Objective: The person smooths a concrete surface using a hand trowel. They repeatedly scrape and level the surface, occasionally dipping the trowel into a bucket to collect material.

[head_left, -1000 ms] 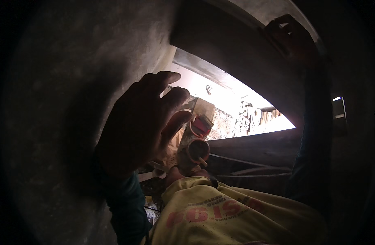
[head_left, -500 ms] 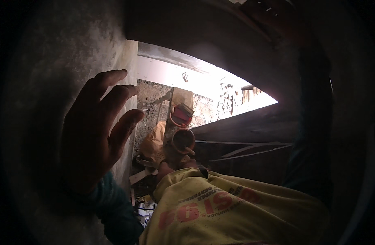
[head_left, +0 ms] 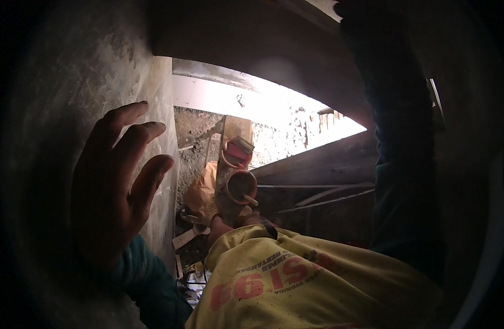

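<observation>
My left hand (head_left: 117,175) is raised at the left, fingers apart and slightly curled, with nothing visible in it. It is in front of the rough grey wall (head_left: 120,60); whether it touches the surface I cannot tell. My right arm, in a dark teal sleeve (head_left: 402,142), reaches up along the right side. Its hand is lost in shadow at the top edge, so its fingers and anything in them cannot be made out. Down by my feet is a round bucket (head_left: 255,189) with a stick-like handle leaning in it.
Beyond it stands a second, reddish bucket (head_left: 225,156) with a block-like piece across it. Both rest on a plank (head_left: 236,127). A brown paper sack (head_left: 201,192) and scraps of wood (head_left: 187,237) lie beside them. A dark slanting beam (head_left: 252,38) crosses overhead.
My left hand sits a little further left and lower in the picture, still open. The right arm has swung up and leftward, taking its hand toward the top edge.
</observation>
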`<act>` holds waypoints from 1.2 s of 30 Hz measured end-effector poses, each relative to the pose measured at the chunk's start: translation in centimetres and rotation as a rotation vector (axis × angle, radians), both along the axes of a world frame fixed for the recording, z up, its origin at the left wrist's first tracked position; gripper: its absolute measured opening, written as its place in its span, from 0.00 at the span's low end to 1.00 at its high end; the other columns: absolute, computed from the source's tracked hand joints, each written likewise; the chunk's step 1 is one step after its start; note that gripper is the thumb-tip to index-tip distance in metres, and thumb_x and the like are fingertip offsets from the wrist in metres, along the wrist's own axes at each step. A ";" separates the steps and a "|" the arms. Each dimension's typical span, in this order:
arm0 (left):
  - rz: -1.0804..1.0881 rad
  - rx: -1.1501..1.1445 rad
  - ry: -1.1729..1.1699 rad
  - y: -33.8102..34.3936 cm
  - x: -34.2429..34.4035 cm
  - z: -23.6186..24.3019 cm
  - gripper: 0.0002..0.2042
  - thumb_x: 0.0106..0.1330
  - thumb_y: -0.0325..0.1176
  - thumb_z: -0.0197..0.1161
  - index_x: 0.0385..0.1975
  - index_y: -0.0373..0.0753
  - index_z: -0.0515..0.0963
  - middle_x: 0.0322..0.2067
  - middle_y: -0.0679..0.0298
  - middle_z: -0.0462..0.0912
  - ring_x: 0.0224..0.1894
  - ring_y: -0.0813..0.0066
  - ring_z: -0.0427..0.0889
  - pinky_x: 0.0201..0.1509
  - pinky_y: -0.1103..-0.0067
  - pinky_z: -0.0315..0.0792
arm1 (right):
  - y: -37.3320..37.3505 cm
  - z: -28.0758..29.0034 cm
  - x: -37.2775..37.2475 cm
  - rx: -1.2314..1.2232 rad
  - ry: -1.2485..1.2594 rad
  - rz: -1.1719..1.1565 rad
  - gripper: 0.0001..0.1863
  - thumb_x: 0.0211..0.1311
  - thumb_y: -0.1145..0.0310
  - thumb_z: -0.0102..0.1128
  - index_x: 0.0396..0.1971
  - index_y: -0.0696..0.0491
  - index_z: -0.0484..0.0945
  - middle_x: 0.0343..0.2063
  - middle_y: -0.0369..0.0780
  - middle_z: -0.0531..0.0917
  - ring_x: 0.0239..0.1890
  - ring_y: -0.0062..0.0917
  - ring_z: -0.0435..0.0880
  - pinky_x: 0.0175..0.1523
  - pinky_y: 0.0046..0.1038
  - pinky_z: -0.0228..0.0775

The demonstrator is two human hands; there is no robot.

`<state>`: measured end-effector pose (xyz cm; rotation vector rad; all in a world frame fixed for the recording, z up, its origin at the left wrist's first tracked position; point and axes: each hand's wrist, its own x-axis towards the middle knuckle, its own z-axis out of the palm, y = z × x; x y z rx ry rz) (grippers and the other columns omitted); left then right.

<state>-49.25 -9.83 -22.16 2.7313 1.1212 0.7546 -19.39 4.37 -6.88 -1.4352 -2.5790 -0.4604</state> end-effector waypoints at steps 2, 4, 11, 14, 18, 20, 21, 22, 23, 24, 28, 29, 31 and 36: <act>0.010 0.010 0.016 -0.2 -0.2 0.0 0.15 0.73 0.40 0.61 0.52 0.38 0.76 0.60 0.52 0.78 0.60 0.54 0.81 0.64 0.61 0.76 | -2.1 0.9 0.9 -0.059 0.029 -0.097 0.27 0.70 0.46 0.62 0.49 0.58 0.82 0.44 0.47 0.87 0.46 0.34 0.86 0.52 0.35 0.78; 0.027 0.041 0.056 -0.4 -0.3 -0.1 0.15 0.74 0.41 0.61 0.52 0.39 0.76 0.60 0.53 0.78 0.60 0.55 0.81 0.63 0.62 0.76 | -4.0 1.0 1.9 -0.114 0.014 -0.188 0.27 0.70 0.46 0.62 0.49 0.57 0.82 0.42 0.45 0.86 0.46 0.32 0.86 0.52 0.35 0.79; -0.010 0.055 0.053 0.4 0.2 0.0 0.15 0.75 0.42 0.59 0.52 0.40 0.77 0.61 0.53 0.79 0.60 0.57 0.81 0.60 0.65 0.79 | -7.5 0.9 8.4 -0.131 0.051 -0.382 0.20 0.68 0.53 0.68 0.50 0.52 0.82 0.41 0.39 0.87 0.43 0.26 0.86 0.47 0.31 0.80; -0.035 0.022 0.051 0.4 -0.1 -0.1 0.15 0.75 0.41 0.59 0.53 0.40 0.77 0.61 0.52 0.78 0.61 0.56 0.81 0.61 0.64 0.79 | -8.1 0.6 8.9 -0.153 0.078 -0.374 0.20 0.68 0.52 0.68 0.49 0.51 0.82 0.40 0.38 0.87 0.41 0.25 0.87 0.46 0.30 0.80; -0.022 0.005 0.045 0.2 -0.5 -0.6 0.15 0.75 0.40 0.60 0.55 0.39 0.76 0.61 0.52 0.78 0.62 0.55 0.80 0.62 0.64 0.78 | -8.6 0.0 6.8 -0.203 0.153 -0.709 0.20 0.69 0.50 0.66 0.49 0.51 0.82 0.42 0.38 0.87 0.41 0.26 0.87 0.45 0.31 0.80; -0.014 0.006 0.045 0.2 -0.4 -0.8 0.15 0.75 0.40 0.60 0.55 0.40 0.76 0.62 0.52 0.77 0.62 0.55 0.80 0.63 0.64 0.77 | -6.4 -1.0 5.5 -0.101 0.016 -0.462 0.21 0.69 0.49 0.65 0.49 0.51 0.82 0.43 0.39 0.87 0.42 0.26 0.87 0.46 0.31 0.80; -0.018 -0.005 0.040 0.3 -0.3 -0.7 0.15 0.75 0.40 0.60 0.55 0.40 0.76 0.62 0.52 0.77 0.62 0.55 0.80 0.63 0.63 0.77 | -5.4 -1.2 5.2 -0.049 -0.048 -0.343 0.22 0.69 0.48 0.64 0.49 0.51 0.82 0.43 0.40 0.87 0.43 0.26 0.86 0.46 0.30 0.80; -0.003 0.006 0.072 0.3 -0.2 -0.7 0.15 0.75 0.40 0.59 0.55 0.40 0.76 0.62 0.52 0.77 0.62 0.55 0.80 0.64 0.63 0.77 | -4.6 -1.1 5.0 -0.037 -0.022 -0.286 0.22 0.69 0.48 0.65 0.49 0.51 0.82 0.44 0.40 0.86 0.44 0.26 0.86 0.47 0.30 0.80; -0.023 -0.011 0.046 0.4 -0.1 -0.5 0.15 0.75 0.40 0.59 0.55 0.40 0.76 0.62 0.52 0.77 0.62 0.54 0.80 0.64 0.63 0.76 | -3.6 -1.0 4.9 -0.025 0.005 -0.231 0.22 0.69 0.48 0.65 0.49 0.51 0.82 0.44 0.41 0.86 0.45 0.27 0.86 0.48 0.30 0.80; -0.029 -0.008 0.057 0.4 -0.1 -0.2 0.15 0.75 0.40 0.59 0.55 0.40 0.76 0.62 0.52 0.77 0.62 0.54 0.79 0.65 0.63 0.76 | -2.8 -0.8 5.0 -0.014 0.034 -0.181 0.22 0.69 0.48 0.66 0.49 0.52 0.82 0.45 0.41 0.86 0.45 0.27 0.85 0.48 0.30 0.80; 0.032 -0.022 0.101 0.0 0.0 0.3 0.15 0.74 0.40 0.59 0.55 0.42 0.76 0.62 0.53 0.77 0.63 0.54 0.79 0.66 0.63 0.74 | -4.4 0.8 6.8 -0.123 0.085 -0.190 0.22 0.69 0.51 0.66 0.52 0.53 0.81 0.45 0.42 0.85 0.47 0.27 0.85 0.50 0.31 0.80; 0.013 -0.058 0.060 0.0 0.0 0.2 0.15 0.74 0.40 0.60 0.55 0.42 0.76 0.62 0.54 0.77 0.63 0.54 0.79 0.66 0.63 0.74 | -5.3 1.0 7.4 -0.118 0.084 -0.195 0.22 0.70 0.52 0.66 0.52 0.54 0.81 0.45 0.42 0.85 0.46 0.27 0.85 0.50 0.31 0.81; 0.038 -0.004 0.106 -0.1 -0.1 0.1 0.15 0.74 0.40 0.60 0.56 0.43 0.76 0.62 0.55 0.77 0.64 0.55 0.78 0.67 0.63 0.73 | -7.4 1.1 8.2 -0.102 0.142 -0.264 0.21 0.71 0.53 0.65 0.52 0.54 0.81 0.44 0.42 0.85 0.45 0.26 0.85 0.49 0.31 0.81; 0.009 -0.026 0.075 0.1 0.0 0.1 0.15 0.74 0.41 0.60 0.56 0.43 0.76 0.62 0.56 0.78 0.64 0.56 0.79 0.66 0.63 0.73 | -11.5 0.7 11.2 -0.088 0.248 -0.321 0.20 0.71 0.54 0.65 0.51 0.54 0.81 0.42 0.41 0.85 0.43 0.25 0.85 0.47 0.30 0.81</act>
